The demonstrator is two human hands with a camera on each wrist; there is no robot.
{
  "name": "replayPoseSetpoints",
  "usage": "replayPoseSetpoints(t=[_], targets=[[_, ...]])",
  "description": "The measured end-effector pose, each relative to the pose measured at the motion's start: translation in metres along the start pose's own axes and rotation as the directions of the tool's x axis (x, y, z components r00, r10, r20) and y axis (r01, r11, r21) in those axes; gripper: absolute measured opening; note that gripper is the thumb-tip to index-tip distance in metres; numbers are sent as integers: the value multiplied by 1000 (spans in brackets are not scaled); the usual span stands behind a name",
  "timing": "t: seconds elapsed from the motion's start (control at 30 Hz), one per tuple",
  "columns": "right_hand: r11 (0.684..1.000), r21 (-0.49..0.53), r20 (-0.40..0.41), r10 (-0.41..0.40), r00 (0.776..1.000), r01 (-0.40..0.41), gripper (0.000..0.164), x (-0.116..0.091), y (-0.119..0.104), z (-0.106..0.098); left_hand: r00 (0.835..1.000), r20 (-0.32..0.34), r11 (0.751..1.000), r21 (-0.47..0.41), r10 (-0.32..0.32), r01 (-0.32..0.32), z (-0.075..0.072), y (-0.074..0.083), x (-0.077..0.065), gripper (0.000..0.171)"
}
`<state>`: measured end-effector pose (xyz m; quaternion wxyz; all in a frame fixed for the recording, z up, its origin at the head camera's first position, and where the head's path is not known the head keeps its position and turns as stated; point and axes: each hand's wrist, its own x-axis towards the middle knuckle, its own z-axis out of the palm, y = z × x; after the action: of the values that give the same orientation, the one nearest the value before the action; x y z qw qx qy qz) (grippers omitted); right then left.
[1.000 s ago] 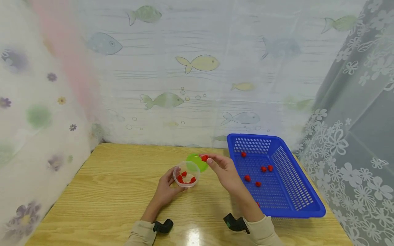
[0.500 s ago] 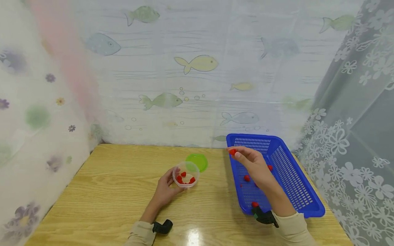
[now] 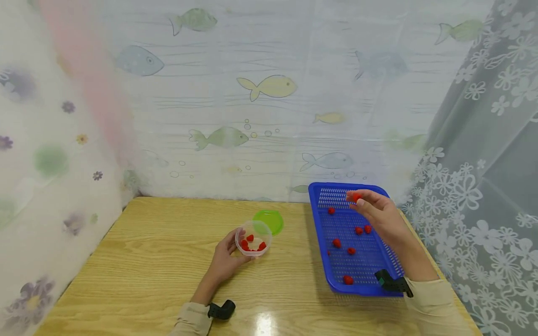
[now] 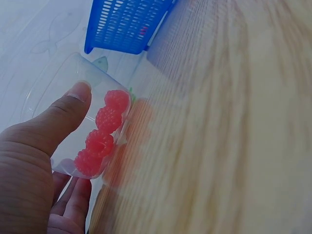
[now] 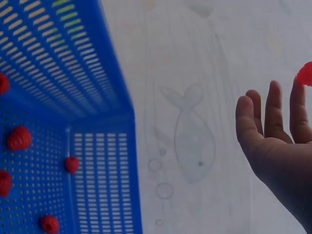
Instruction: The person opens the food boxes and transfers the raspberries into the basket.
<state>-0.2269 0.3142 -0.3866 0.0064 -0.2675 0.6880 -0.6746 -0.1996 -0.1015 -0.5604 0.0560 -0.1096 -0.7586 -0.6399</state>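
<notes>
My left hand (image 3: pixel 224 259) grips a clear plastic cup (image 3: pixel 269 240), which is tilted on the table with several red raspberries (image 4: pixel 108 119) inside. In the left wrist view the thumb lies along the cup's side and other fingers show below it. My right hand (image 3: pixel 380 217) is raised over the blue plastic basket (image 3: pixel 321 261), pinching a raspberry (image 3: pixel 356 197) between thumb and fingertips. In the right wrist view this raspberry is cut off by the frame edge, beside a fingertip, and the thumb is out of sight. Several more raspberries (image 3: pixel 351 251) lie scattered on the basket floor.
A green lid (image 3: pixel 273 220) lies on the wooden table (image 3: pixel 159 252) just behind the cup. The basket fills the table's right side, its slotted walls standing up. A fish-print curtain (image 3: pixel 269 154) hangs along the back edge, with more curtains at both sides.
My right hand has moved right, from beside the cup to above the basket, with the raspberry still pinched. The left hand and the cup have stayed put.
</notes>
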Motion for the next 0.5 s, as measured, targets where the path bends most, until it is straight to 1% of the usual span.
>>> replayPoseSetpoints(t=[0.07, 0.2, 0.27, 0.37, 0.5], targets=[[999, 50, 5, -14, 1000, 14, 28, 2, 3, -9, 1000, 2, 1000, 4, -6, 6, -1, 0, 0, 88], [993, 118, 7, -29, 1000, 28, 28, 5, 11, -24, 1000, 0, 1000, 10, -9, 9, -1, -1, 1, 88], [989, 143, 0, -23, 1000, 23, 29, 7, 16, -31, 1000, 0, 1000, 16, 10, -10, -1, -1, 1, 87], [988, 153, -31, 11, 999, -6, 28, 7, 20, -40, 1000, -2, 1000, 23, 19, -19, -1, 0, 1, 86], [989, 139, -67, 63, 996, -53, 27, 8, 27, -49, 1000, 4, 999, 18, 31, -31, -2, 0, 2, 86]])
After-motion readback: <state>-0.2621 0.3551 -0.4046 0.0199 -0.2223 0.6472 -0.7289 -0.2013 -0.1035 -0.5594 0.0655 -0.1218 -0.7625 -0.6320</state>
